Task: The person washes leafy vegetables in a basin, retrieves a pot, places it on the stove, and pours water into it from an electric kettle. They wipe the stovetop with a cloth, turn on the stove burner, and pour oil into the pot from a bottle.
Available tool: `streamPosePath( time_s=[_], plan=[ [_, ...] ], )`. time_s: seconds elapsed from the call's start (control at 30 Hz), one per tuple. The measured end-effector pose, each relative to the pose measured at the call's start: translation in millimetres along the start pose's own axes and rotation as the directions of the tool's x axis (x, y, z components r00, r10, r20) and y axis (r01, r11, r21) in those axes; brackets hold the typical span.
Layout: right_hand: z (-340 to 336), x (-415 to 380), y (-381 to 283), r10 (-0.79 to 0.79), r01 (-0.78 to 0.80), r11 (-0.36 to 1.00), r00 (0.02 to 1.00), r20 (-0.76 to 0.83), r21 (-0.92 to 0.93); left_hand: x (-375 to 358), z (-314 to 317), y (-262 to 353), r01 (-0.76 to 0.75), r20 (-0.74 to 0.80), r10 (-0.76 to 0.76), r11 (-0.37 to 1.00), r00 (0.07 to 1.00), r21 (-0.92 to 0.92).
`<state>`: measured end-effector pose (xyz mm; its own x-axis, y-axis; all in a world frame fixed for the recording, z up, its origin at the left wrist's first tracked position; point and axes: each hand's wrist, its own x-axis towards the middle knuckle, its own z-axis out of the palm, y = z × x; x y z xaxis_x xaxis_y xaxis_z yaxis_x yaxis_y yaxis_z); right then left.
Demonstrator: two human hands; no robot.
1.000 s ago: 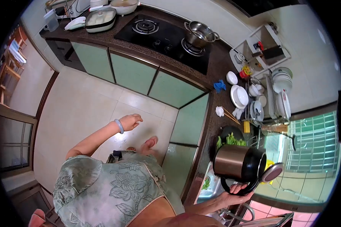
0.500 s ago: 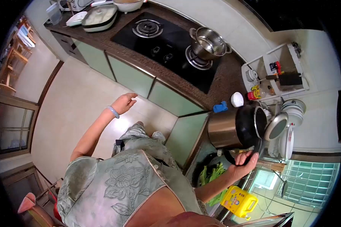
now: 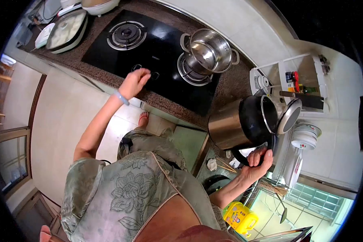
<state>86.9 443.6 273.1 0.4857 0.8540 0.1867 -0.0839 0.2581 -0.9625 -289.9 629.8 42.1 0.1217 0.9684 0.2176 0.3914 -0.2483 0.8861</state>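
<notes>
Over at the counter's far end sits a lidded pan (image 3: 67, 31), pale shapes showing through its glass, a white dish (image 3: 44, 35) right beside it! Across on the wall, the white shelf (image 3: 306, 67) holds a red-topped jar (image 3: 296, 76), with stacked plates (image 3: 304, 138) near it. There's a bright yellow jug (image 3: 241, 218) by the window, and chopsticks (image 3: 226, 167) lie beside a crumpled white wad (image 3: 212, 164)!

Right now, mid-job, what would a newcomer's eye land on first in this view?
First, probably the big brown kettle just right of the picture's middle, its lid swung open, held in the person's right grip. Next, the shiny metal pot on the right-hand burner of the black stove, upper middle. Then the bright yellow jug near the bottom edge, right of centre.
</notes>
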Motion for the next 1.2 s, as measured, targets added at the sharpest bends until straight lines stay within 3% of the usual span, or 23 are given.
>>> streamPosePath(
  time_s=[0.07, 0.2, 0.33, 0.4, 0.5, 0.67, 0.73, 0.8, 0.83, 1.0, 1.2],
  plan=[
    [6, 11, 4, 0.02, -0.02, 1.0, 0.999, -0.047, -0.004, 47, 2, 14, 0.169, 0.084, -0.162, 0.982, 0.983, -0.084],
    [13, 30, 12, 0.021, -0.024, 0.999, 0.992, -0.121, -0.021, 133, 23, 37, 0.305, 0.086, -0.295, 0.942, 0.952, -0.144],
    [8, 50, 19, 0.032, -0.039, 0.998, 0.988, -0.148, -0.045, 191, 54, 30, 0.333, 0.178, -0.313, 0.939, 0.933, -0.092],
    [2, 58, 22, 0.027, -0.034, 0.998, 0.992, -0.127, -0.05, 207, 59, 25, 0.379, 0.318, -0.32, 0.914, 0.893, -0.144],
    [-4, 71, 24, 0.047, -0.052, 0.998, 0.995, -0.087, -0.045, 212, 71, 29, 0.467, 0.285, -0.411, 0.868, 0.866, -0.166],
    [-9, 92, 29, 0.046, -0.062, 0.991, 0.99, -0.136, -0.118, 194, 90, 41, 0.45, 0.218, -0.398, 0.838, 0.891, -0.308],
    [-10, 100, 33, 0.057, -0.076, 0.989, 0.988, -0.143, -0.124, 179, 98, 47, 0.441, 0.176, -0.406, 0.857, 0.897, -0.267],
    [-8, 106, 38, 0.018, -0.069, 0.985, 0.953, -0.303, -0.159, 163, 105, 55, 0.435, 0.142, -0.411, 0.841, 0.901, -0.323],
    [-12, 110, 36, 0.048, -0.08, 0.987, 0.974, -0.221, -0.138, 157, 108, 57, 0.453, 0.137, -0.434, 0.817, 0.89, -0.357],
    [-14, 124, 39, 0.06, -0.076, 0.988, 0.991, -0.12, -0.134, 136, 114, 67, 0.439, 0.087, -0.442, 0.814, 0.893, -0.381],
    [-8, 138, 44, 0.097, -0.109, 0.977, 0.992, -0.074, -0.181, 128, 110, 67, 0.523, 0.209, -0.481, 0.745, 0.851, -0.415]
  ],
)
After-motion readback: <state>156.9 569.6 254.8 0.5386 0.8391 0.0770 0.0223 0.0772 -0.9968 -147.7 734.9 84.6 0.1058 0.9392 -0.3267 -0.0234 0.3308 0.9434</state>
